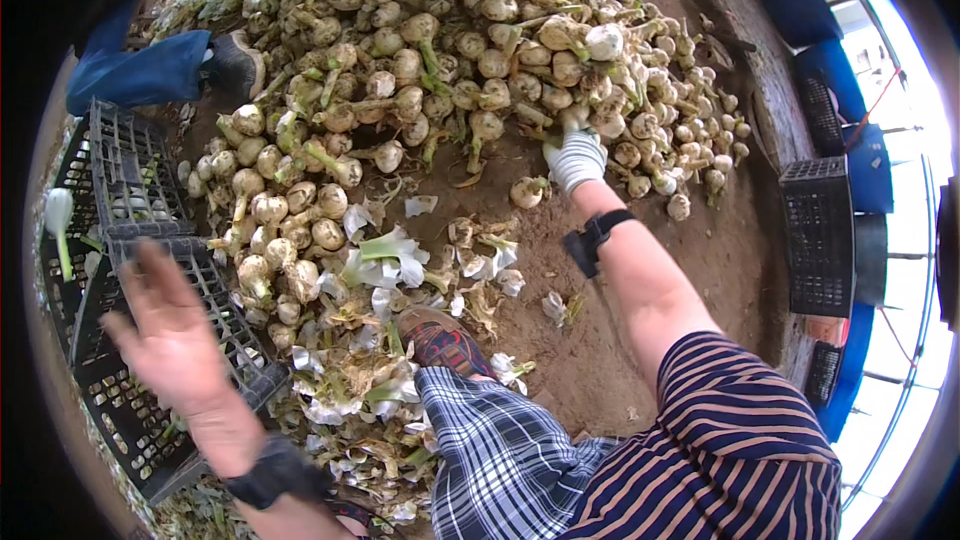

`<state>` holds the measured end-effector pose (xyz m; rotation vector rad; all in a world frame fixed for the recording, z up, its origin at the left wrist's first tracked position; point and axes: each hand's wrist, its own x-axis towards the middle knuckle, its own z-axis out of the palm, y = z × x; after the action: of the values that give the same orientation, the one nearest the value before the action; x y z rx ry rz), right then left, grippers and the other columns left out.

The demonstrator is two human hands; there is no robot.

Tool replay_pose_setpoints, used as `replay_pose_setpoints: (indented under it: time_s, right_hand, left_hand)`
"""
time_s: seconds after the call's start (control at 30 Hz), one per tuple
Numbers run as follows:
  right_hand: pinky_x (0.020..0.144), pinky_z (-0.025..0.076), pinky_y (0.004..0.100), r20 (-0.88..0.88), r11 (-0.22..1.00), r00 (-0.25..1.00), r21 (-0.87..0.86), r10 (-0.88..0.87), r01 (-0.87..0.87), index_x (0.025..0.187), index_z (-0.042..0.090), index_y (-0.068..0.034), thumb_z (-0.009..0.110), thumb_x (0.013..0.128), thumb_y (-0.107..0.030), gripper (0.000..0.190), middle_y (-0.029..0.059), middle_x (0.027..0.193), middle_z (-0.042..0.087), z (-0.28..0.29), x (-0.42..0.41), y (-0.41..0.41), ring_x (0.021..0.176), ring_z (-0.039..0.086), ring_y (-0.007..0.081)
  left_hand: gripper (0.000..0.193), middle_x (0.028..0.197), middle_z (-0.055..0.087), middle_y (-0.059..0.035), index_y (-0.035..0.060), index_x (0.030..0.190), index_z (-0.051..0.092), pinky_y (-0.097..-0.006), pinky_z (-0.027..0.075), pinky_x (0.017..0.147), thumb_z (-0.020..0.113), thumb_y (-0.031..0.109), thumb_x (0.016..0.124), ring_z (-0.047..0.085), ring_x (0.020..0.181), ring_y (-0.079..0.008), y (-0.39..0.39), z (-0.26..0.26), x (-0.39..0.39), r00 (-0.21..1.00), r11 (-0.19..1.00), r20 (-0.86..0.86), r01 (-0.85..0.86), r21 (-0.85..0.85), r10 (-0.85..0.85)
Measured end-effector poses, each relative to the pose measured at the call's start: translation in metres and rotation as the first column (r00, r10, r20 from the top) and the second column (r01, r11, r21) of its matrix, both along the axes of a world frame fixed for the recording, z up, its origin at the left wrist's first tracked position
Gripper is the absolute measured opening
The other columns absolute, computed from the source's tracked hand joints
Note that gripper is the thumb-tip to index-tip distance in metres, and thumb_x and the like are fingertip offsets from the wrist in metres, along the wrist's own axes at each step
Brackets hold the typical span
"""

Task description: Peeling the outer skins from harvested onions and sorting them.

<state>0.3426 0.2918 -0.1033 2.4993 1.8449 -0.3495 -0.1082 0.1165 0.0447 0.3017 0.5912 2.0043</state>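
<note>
My left hand point(169, 337), bare and blurred, is spread with nothing in it above a black plastic crate point(135, 420). Close beyond its fingers, a peeled white bulb with a green stem point(58, 214) appears in mid-air over the crates' outer side. My right hand point(576, 154), in a whitish knit glove, reaches to the lower edge of a big heap of garlic-like bulbs point(450, 52). Its fingers are at a pale stem or bulb, partly hidden among the others, so the grip is unclear. A single bulb point(527, 192) lies on the soil just left of the glove.
Peeled white and green skins point(390, 259) litter the ground around my shoe point(442, 337). A second black crate point(139, 165) holds pale bulbs. Another person's leg in blue trousers point(142, 75) is at the upper left. Black crates point(817, 240) and blue containers point(870, 165) line the right side.
</note>
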Motion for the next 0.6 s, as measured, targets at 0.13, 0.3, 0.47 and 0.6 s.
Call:
replay_pose_setpoints:
  time_s: [0.13, 0.3, 0.47, 0.6]
  right_hand:
    - [0.084, 0.044, 0.0447, 0.448, 0.927, 0.813, -0.214, 0.372, -0.307, 0.107, 0.062, -0.012, 0.066, 0.068, -0.037, 0.046, 0.0139, 0.11, 0.06, 0.002, 0.012, 0.007, 0.101, 0.056, 0.0308]
    - [0.076, 0.049, 0.0375, 0.011, 0.964, 0.965, -0.032, 0.263, -0.263, 0.09, 0.066, -0.005, 0.066, 0.073, -0.043, 0.042, 0.0149, 0.088, 0.066, 0.023, 0.011, -0.001, 0.083, 0.063, 0.0291]
    - [0.073, 0.048, 0.0274, -0.994, 0.941, 0.014, 0.097, 0.107, -0.323, 0.094, 0.063, -0.004, 0.07, 0.078, -0.02, 0.024, 0.0019, 0.085, 0.064, 0.12, -0.131, -0.098, 0.08, 0.058, 0.0091]
    - [0.073, 0.047, 0.0265, -0.994, 0.76, 0.07, 0.021, 0.088, -0.65, 0.096, 0.064, -0.004, 0.072, 0.076, -0.024, 0.029, 0.0043, 0.083, 0.065, 0.098, -0.17, -0.117, 0.08, 0.059, 0.0094]
  left_hand:
    - [0.032, 0.104, 0.06, -0.011, 0.0045, 0.119, 0.05, -0.0344, 0.05, 0.085, 0.047, 0.023, 0.093, 0.059, 0.093, -0.0205, -0.033, -0.049, 0.078, 0.986, 0.901, -0.043, 0.129, -0.415, -0.161]
    - [0.04, 0.114, 0.056, -0.0125, 0.0076, 0.126, 0.045, -0.0397, 0.044, 0.091, 0.054, 0.021, 0.09, 0.053, 0.105, -0.0229, -0.083, -0.069, 0.11, 0.887, 0.706, -0.269, 0.087, -0.703, -0.377]
    - [0.088, 0.139, 0.029, -0.0152, 0.0184, 0.144, 0.012, -0.0515, 0.032, 0.102, 0.067, 0.025, 0.076, 0.025, 0.131, -0.0281, -0.07, -0.038, 0.149, 0.823, 0.854, -0.382, 0.217, -0.472, -0.42]
    - [0.075, 0.121, 0.045, -0.0061, 0.0143, 0.135, 0.027, -0.0425, 0.037, 0.098, 0.065, 0.006, 0.071, 0.045, 0.115, -0.0241, -0.071, -0.036, 0.15, 0.911, 0.87, -0.251, 0.188, -0.457, -0.328]
